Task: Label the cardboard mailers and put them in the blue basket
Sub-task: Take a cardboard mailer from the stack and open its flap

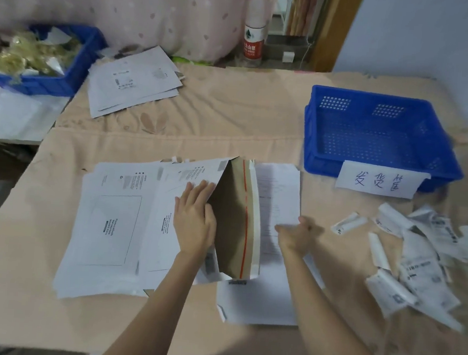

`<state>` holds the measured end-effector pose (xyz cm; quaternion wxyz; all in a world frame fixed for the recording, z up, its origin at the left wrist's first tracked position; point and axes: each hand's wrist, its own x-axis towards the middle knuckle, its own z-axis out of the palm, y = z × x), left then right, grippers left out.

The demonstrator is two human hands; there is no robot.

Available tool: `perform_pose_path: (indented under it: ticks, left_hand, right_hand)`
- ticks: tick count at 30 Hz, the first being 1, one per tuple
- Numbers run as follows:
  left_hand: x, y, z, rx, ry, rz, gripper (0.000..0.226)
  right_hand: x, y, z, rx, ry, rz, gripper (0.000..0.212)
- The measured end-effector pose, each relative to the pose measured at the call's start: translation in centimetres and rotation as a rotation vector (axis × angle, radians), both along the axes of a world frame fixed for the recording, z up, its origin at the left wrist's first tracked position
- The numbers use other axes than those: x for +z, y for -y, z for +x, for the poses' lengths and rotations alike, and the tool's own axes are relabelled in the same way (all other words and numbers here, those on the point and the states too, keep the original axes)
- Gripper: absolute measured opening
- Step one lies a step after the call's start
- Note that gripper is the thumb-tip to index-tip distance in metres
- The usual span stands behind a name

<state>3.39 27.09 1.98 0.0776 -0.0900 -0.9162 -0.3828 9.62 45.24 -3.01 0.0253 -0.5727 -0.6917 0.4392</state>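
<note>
White cardboard mailers (111, 223) lie in an overlapping stack at the table's centre. My left hand (194, 216) rests flat on the top mailer (166, 200), beside its raised brown flap (238, 219) with a red tear strip. My right hand (297, 234) hovers blurred to the right of the flap, over a white sheet (276, 194); whether it holds anything is unclear. The blue basket (381, 135) stands empty at the right rear, a handwritten paper sign (378, 181) on its front. Curled white labels (416, 259) are strewn at the right.
A second pile of mailers (133, 85) lies at the back left. Beside it a blue bin (53, 79) holds yellowish packing scraps. A plastic bottle (255, 25) stands behind the table. A peach cloth (231, 121) covers the table.
</note>
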Motion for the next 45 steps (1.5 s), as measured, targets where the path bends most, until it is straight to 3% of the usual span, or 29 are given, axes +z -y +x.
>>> perform_pose_path:
  ticks: [5, 11, 17, 20, 28, 31, 35, 36, 45]
  left_hand:
    - [-0.2, -0.4, 0.2, -0.019, 0.000, -0.034, 0.053]
    - [-0.4, -0.3, 0.2, -0.036, 0.008, -0.045, 0.051]
    - [-0.6, 0.0, -0.1, -0.055, 0.014, -0.059, 0.050]
    - [-0.7, 0.2, -0.7, -0.069, 0.009, -0.093, 0.049]
    - [-0.9, 0.8, -2.1, -0.078, -0.002, -0.157, 0.050]
    - [-0.9, 1.2, -2.5, -0.057, 0.002, -0.172, 0.050]
    - [-1.3, 1.7, -3.0, -0.070, 0.000, -0.210, 0.049]
    - [-1.4, 1.8, -3.1, -0.078, 0.001, -0.219, 0.048]
    - [-2.4, 3.1, -3.9, -0.118, -0.006, -0.290, 0.045]
  right_hand:
    - [-0.9, 0.4, 0.5, 0.051, 0.113, 0.153, 0.062]
    - [-1.6, 0.7, 0.6, 0.063, 0.093, 0.367, 0.061]
    - [-0.8, 0.3, 0.8, 0.058, 0.198, 0.486, 0.026]
    - [-0.2, 0.1, 0.5, -0.018, 0.059, 0.430, 0.014]
    - [3.5, 0.1, -1.1, -0.243, -0.077, 0.416, 0.034]
    - [3.5, -1.2, -1.5, -0.386, -0.222, 0.241, 0.036]
    - [4.3, -3.1, -1.7, -0.597, -0.606, -0.313, 0.004]
    - [4.5, -3.5, -1.7, -0.600, -0.652, -0.386, 0.005]
    - [3.7, -5.6, -1.6, -0.476, -0.704, -0.526, 0.038]
